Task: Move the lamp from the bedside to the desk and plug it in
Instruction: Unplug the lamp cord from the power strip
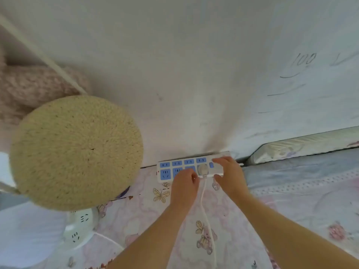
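The lamp's round woven straw shade [75, 152] fills the left, seen from above. A white power strip [169, 167] with blue sockets lies against the wall. A white plug [203, 168] sits in one of its right-hand sockets, and its white cord [206, 210] runs down between my forearms. My left hand [184, 185] is curled at the plug's near end, fingers pinching where the cord leaves it. My right hand [230, 174] grips the strip's right end, fingers on top and thumb at the front edge.
The strip rests on a pink sheet [233, 220] printed with butterflies and bears. A white round base with socket holes [81, 224] shows under the shade. A pale wall [194, 74] rises behind, a pink fuzzy blanket [29, 86] lies at far left, and a mattress edge [291, 150] at right.
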Demonstrator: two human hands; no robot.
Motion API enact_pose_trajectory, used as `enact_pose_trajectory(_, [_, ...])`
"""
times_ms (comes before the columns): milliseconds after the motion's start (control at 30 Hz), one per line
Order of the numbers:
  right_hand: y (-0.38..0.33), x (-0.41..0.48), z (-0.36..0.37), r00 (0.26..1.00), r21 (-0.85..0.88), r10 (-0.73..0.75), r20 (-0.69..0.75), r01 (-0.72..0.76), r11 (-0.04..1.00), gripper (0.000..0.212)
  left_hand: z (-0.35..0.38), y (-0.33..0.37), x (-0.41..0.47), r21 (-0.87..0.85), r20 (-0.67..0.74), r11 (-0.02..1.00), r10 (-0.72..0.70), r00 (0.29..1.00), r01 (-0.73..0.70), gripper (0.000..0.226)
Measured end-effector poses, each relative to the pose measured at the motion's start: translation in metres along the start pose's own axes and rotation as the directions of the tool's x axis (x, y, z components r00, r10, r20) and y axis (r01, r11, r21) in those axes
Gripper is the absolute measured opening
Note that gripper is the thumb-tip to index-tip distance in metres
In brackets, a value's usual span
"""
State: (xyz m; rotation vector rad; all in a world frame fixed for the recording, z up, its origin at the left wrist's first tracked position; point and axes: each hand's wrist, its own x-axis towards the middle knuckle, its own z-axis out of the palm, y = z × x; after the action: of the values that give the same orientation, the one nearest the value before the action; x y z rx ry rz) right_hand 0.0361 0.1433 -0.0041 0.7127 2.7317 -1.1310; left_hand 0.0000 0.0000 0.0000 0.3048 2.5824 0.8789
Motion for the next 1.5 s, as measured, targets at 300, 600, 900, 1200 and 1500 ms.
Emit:
enact_pose_trajectory(300, [0.020,0.022,0.006,0.975,-0.289,-0.197,0.099,0.217,0.932,0.067,0.026,0.016,0.023,0.180,-0.084,0.982,-0.037,0.996,0.051,0.030])
enact_pose_trajectory(600, [0.040,0.030,-0.001,0.962,-0.223,-0.224,0.156,0.255,0.941,0.075,0.033,0.026,0.033,0.573,-0.029,0.819,0.004,1.000,0.013,0.036])
enact_pose_trajectory(900, [0.036,0.033,0.007,0.953,-0.168,-0.260,0.155,0.285,0.944,0.068,0.032,0.029,0.033,0.626,0.027,0.780,-0.029,0.999,0.006,0.033])
enact_pose_trajectory(1200, [0.030,0.037,0.002,0.951,-0.230,-0.216,0.223,0.266,0.936,0.074,0.030,0.029,0.030,0.516,0.001,0.856,-0.017,1.000,0.014,0.034])
enact_pose_trajectory(1500, [0.029,0.037,0.003,0.956,-0.273,-0.178,0.233,0.240,0.932,0.075,0.032,0.033,0.026,0.384,-0.047,0.922,-0.033,0.998,0.048,0.034])
